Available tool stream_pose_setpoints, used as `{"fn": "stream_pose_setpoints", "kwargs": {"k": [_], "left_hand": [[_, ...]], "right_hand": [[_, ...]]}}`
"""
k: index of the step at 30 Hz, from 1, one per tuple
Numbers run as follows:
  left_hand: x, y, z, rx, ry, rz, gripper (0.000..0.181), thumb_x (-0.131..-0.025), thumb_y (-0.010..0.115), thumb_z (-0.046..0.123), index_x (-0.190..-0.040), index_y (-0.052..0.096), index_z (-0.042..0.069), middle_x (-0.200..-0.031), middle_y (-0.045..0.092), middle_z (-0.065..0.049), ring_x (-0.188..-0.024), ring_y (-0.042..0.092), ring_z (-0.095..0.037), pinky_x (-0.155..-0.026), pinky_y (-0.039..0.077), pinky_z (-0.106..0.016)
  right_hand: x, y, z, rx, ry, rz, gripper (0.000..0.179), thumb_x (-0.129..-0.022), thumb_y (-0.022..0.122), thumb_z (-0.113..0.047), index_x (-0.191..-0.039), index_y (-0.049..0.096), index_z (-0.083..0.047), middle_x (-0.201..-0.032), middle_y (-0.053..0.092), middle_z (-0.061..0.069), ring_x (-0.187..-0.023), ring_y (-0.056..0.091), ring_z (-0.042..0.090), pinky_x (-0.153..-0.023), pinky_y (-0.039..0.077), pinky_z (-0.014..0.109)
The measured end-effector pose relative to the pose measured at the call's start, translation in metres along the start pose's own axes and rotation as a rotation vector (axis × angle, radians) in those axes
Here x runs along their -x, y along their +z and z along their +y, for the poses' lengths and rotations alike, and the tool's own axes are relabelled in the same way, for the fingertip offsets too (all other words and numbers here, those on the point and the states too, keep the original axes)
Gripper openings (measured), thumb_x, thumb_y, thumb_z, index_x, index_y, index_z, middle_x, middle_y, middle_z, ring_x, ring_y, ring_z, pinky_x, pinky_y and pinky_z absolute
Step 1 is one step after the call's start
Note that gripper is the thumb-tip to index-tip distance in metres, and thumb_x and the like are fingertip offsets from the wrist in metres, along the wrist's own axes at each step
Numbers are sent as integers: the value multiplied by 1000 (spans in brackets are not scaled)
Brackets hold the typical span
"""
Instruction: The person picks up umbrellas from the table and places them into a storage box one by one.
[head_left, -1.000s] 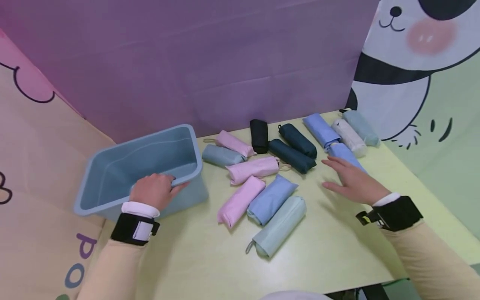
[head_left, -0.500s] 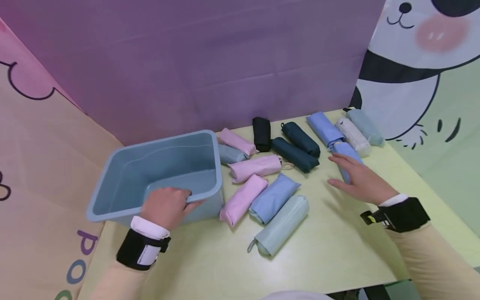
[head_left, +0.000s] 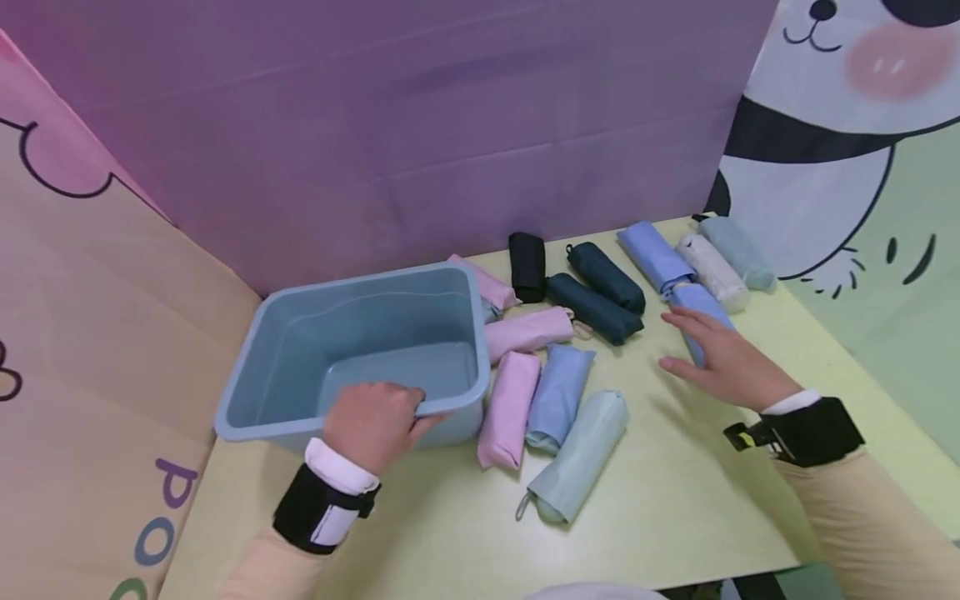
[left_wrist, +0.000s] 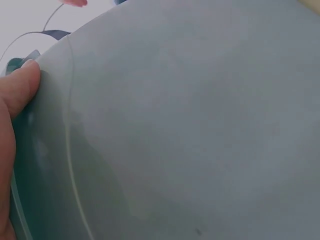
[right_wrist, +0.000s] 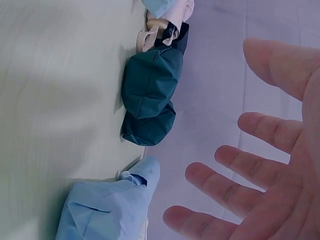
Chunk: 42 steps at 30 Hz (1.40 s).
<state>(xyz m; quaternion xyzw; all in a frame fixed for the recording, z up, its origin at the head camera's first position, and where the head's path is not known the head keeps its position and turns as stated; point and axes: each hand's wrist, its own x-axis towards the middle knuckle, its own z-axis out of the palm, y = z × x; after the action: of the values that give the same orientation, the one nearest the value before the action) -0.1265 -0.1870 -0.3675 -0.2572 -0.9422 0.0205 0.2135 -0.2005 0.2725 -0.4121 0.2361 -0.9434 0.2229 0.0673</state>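
Observation:
My left hand (head_left: 375, 425) grips the near rim of a blue-grey plastic bin (head_left: 375, 321), fingers over the edge and thumb outside. Nothing shows inside the bin. Against its right side lie a pink folded umbrella (head_left: 510, 408) and another pink one (head_left: 528, 333). A blue folded umbrella (head_left: 561, 396) and a pale green one (head_left: 581, 454) are just to the right. My right hand (head_left: 731, 367) hovers with spread fingers, holding nothing, partly covering a blue folded umbrella (head_left: 697, 304). In the right wrist view, the dark teal umbrella (right_wrist: 152, 82) is beyond the fingers.
A black folded umbrella (head_left: 527, 267) and dark teal ones (head_left: 592, 308) lie near the purple backdrop (head_left: 450, 125). A white umbrella (head_left: 712, 271) and a light teal one (head_left: 738, 250) sit at the back right. The yellowish table (head_left: 450, 533) ends at front and right.
My left hand has slid the bin to the right; it now meets the pink umbrellas, and the nearer pink, blue and pale green ones have shifted right and turned. My right hand stays nearly still.

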Motion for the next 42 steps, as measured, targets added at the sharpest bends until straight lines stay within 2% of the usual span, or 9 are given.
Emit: {"fn": "stream_pose_setpoints", "kwargs": {"k": [8,18,24,29,32,34,37,40,42], "left_hand": [[-5,-4,19,29,-1,38,49,-74,75,55,-55,50,17,-46,39,4,-38,46,-19,-35,33,-38],[-5,-7,24,78,-14,14,50,-76,74,55,-56,46,19,-47,35,7,-38,40,-13,-36,32,-35],[0,-22,15,247,-31,6,47,-77,70,60,-89,66,15,-71,62,3,-53,53,-10,-47,42,-31],[2,-56,-23,272,-74,166,50,-79,74,46,-106,67,5,-97,69,-11,-80,66,-27,-65,51,-43],[6,-70,-65,244,-228,172,46,-82,73,37,-109,64,1,-101,66,-17,-88,62,-35,-68,48,-51],[12,-69,-96,239,-359,111,51,-87,68,37,-116,60,-3,-108,62,-23,-95,58,-41,-73,44,-56],[26,-56,-134,245,-543,-60,66,-90,62,43,-128,48,-10,-118,51,-36,-103,50,-51,-79,39,-62],[40,-38,-156,307,-625,-273,84,-92,58,46,-139,28,-16,-126,41,-44,-110,45,-58,-85,38,-64],[47,-30,-161,365,-625,-364,86,-94,56,41,-145,15,-14,-129,37,-46,-111,44,-60,-85,39,-65]], "right_hand": [[-2,-5,0,0,-2,7,68,-86,72,-32,-140,44,0,-143,40,23,-129,38,44,-98,33,59],[-13,-16,-2,30,-51,-9,69,-86,72,-31,-140,43,1,-141,41,25,-127,39,45,-98,34,59],[-42,-30,-19,58,-101,-54,68,-88,70,-33,-141,42,0,-139,46,20,-125,45,38,-99,36,55],[-79,-39,-40,17,-144,-109,66,-91,67,-33,-142,42,0,-140,47,19,-124,47,36,-99,38,52],[-104,-38,-54,-20,-146,-147,65,-92,64,-35,-143,41,-1,-140,47,19,-120,52,35,-97,41,50],[-123,-36,-62,-41,-147,-161,65,-93,63,-35,-143,41,-1,-138,50,19,-114,58,33,-94,44,48],[-151,-27,-77,-79,-155,-177,62,-92,64,-32,-142,43,-1,-133,54,19,-107,63,30,-91,47,45],[-176,-13,-93,-122,-135,-216,58,-93,64,-29,-141,44,-3,-128,58,17,-103,64,26,-90,47,42],[-191,-3,-102,-149,-124,-241,56,-93,63,-26,-141,45,-3,-126,59,17,-104,64,26,-90,47,41]]}}
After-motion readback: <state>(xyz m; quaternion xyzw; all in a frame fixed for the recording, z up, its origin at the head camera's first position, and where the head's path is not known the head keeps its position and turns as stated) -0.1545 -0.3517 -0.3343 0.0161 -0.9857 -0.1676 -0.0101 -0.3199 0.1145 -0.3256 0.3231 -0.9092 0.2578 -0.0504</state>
